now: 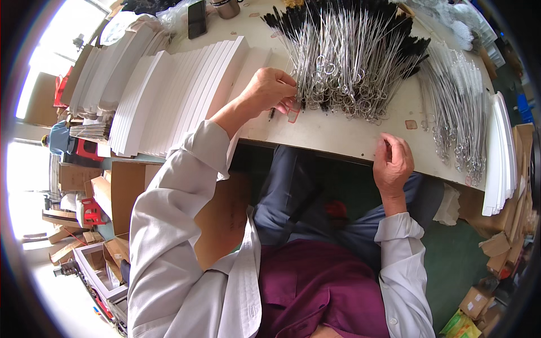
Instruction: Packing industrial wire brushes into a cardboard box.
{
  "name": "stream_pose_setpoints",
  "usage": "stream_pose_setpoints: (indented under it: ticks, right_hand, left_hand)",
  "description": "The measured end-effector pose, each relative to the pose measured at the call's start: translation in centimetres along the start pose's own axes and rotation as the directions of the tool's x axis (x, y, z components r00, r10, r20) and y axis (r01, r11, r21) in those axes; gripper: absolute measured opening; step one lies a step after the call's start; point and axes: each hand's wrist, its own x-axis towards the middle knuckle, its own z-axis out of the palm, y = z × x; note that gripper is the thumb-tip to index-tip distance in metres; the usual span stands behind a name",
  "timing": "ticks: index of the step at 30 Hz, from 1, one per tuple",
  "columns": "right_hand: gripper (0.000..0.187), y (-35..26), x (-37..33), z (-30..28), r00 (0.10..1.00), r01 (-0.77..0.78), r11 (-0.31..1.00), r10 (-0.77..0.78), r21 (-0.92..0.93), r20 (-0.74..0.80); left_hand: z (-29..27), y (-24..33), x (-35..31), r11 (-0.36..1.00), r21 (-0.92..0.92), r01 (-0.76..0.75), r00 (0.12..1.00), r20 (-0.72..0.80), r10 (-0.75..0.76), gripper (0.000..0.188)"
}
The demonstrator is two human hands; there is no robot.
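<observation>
Bright daylight from left-hand windows [27, 163] — blown-out glare, dark corners, fisheye-bent edges

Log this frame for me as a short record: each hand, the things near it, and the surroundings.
Left hand: left hand, fingers bent, beside the black-bristled wire brushes; grip unclear
Near its fingertips: small red-edged clear piece
Right hand: right hand, fingers curled, at the near edge of the table; nothing visible in it
Table, left: row of white cardboard-like pieces
Table, right: pale-bristled wire brushes
Table, far side: dark phone, metal cup
</observation>
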Motion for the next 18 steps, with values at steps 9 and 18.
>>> stream_pose_setpoints:
  ticks: [9,18]
  right_hand:
    - [0.013,0.1,0.0,0.5,1.0,0.001,1.0,-0.001,0.007,0.013]
    - [0.011,-0.1,0.0,0.4,1.0,-0.001,1.0,0.001,0.019,0.012]
  left_hand:
    - [0.2,-0.2,0.2,1.0,-0.026,-0.002,0.997,-0.08,0.0,0.033]
    - [-1.8,1.2,0.2,0.986,-0.108,0.124,0.989,0.093,-0.114,0.03]
